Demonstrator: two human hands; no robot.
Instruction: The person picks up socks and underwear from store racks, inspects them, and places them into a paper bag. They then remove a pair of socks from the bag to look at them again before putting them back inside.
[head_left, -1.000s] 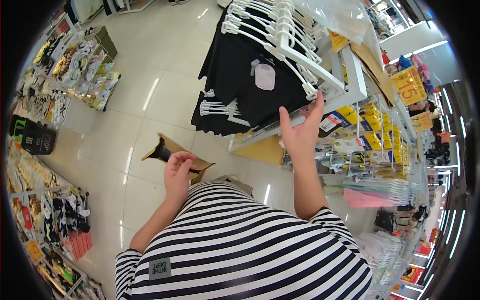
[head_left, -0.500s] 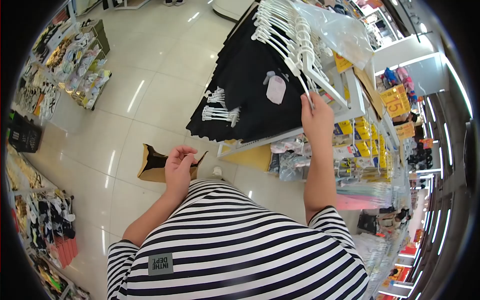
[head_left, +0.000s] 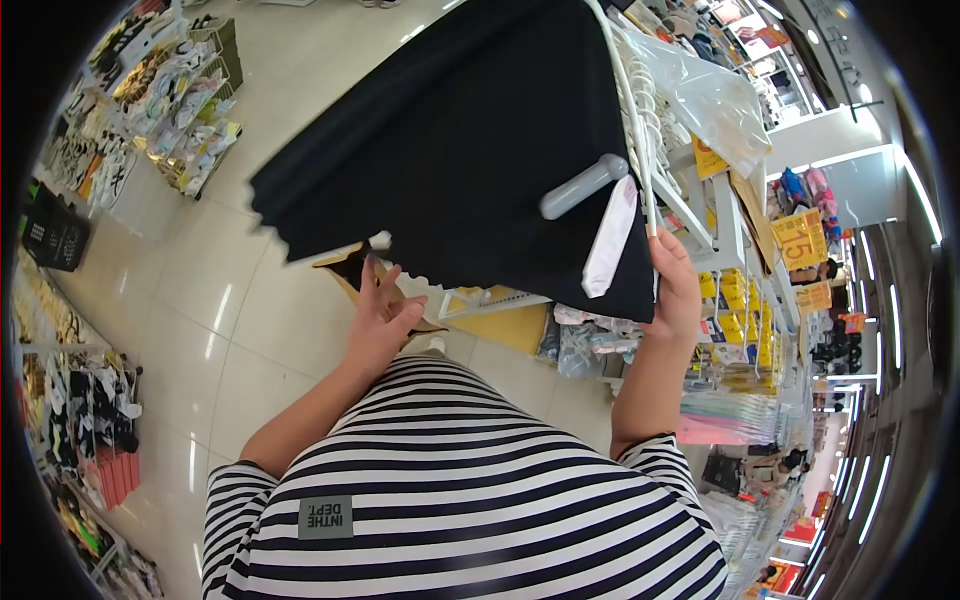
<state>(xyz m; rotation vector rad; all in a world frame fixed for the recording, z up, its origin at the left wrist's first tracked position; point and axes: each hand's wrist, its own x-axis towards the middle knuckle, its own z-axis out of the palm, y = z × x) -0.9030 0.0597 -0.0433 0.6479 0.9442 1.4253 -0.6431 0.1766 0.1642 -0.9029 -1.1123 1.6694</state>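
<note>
A black garment point(head_left: 440, 150) with a scalloped edge is spread out above the rack, along a white hanger point(head_left: 622, 85). My right hand point(head_left: 677, 283) is closed on the hanger's lower end, at the garment's right corner. A grey tag point(head_left: 583, 187) and a pale pink tag point(head_left: 610, 240) lie against the dark cloth. Just below the scalloped edge, my left hand point(head_left: 380, 312) has its fingers apart and holds nothing. Whether its fingertips touch the cloth I cannot tell. Behind that hand, an open brown paper bag point(head_left: 348, 268) is partly hidden.
More white hangers point(head_left: 645, 100) hang on the white rack at the right, beside a clear plastic bag point(head_left: 715, 100). Yellow-carded packets point(head_left: 735, 310) hang below. Goods racks point(head_left: 185, 120) and a black basket point(head_left: 55, 225) stand at the left on the tiled floor.
The black garment has lifted and swung out to the left, covering the small white hangers seen earlier. My right hand has moved down and right; my left hand has opened and shifted slightly right.
</note>
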